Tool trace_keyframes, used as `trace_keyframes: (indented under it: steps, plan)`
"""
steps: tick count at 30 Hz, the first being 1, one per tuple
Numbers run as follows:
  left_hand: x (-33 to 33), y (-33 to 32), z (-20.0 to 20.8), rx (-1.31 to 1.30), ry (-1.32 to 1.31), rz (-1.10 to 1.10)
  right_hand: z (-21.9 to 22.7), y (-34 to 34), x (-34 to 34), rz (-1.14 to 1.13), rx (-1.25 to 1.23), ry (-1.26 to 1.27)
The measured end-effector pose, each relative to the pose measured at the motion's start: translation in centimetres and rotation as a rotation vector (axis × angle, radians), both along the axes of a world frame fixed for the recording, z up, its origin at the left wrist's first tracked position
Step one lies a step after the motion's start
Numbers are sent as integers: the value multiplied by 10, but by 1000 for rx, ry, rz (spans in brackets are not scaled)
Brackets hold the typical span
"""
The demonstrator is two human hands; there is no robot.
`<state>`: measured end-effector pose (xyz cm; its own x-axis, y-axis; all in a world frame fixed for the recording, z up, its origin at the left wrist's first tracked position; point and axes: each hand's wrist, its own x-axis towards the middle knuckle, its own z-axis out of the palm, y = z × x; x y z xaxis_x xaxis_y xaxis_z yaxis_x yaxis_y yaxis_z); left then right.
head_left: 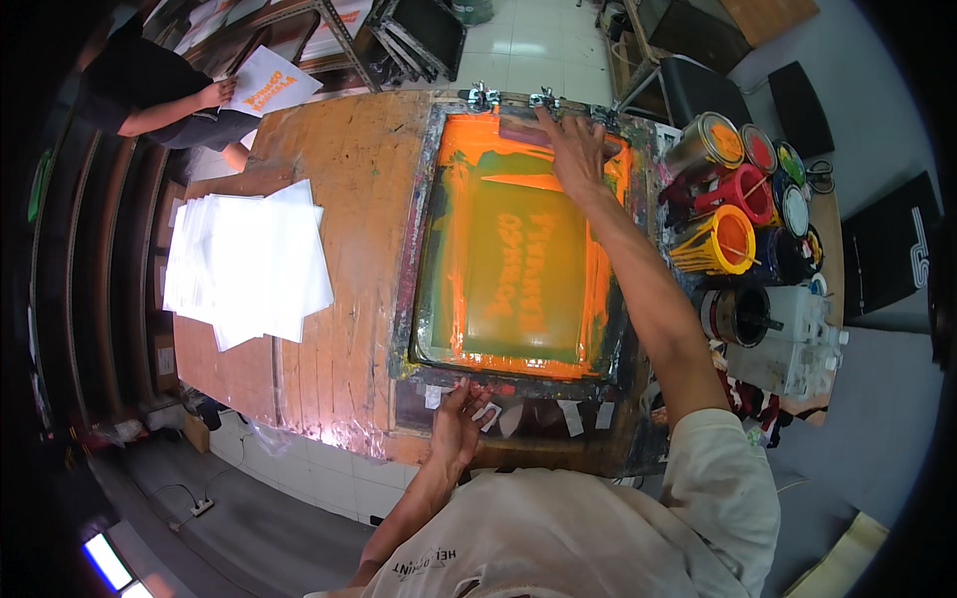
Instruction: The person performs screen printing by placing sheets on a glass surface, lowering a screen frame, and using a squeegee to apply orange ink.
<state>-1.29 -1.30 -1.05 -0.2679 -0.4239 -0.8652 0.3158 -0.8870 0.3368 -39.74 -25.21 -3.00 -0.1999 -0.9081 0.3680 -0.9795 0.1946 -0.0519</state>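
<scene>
A screen printing frame (pixel 407 329) lies on the table before me, its mesh smeared with orange ink around a faint lettered design. At its far end my right hand (pixel 578 154) is closed on a squeegee (pixel 525 133) with a wooden handle, which rests in the orange ink. Part of the squeegee is hidden under my fingers. My left hand (pixel 459 417) grips the near edge of the frame, fingers curled at its rim. Metal hinge clamps (pixel 483 97) hold the frame's far side.
A stack of white paper sheets (pixel 249 264) lies to the left on the wooden table (pixel 354 179). Open ink cans (pixel 733 239) and a plastic jug (pixel 797 344) crowd the right side. At the far left another person (pixel 164 90) holds a printed sheet (pixel 269 82) beside racks.
</scene>
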Motion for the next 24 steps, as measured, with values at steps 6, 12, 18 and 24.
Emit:
trace_keyframes:
  steps: [6,12,18,24]
  plan:
    - [3,1,0,-57,65,72,-6,14,22,94,63,1]
    - [7,-3,4,-200,104,1,41,131,100,246,119,-155]
    - [3,-15,40,-354,173,-47,103,259,190,180,147,-158]
    - [-8,-35,109,-550,323,18,200,243,194,170,-23,-78]
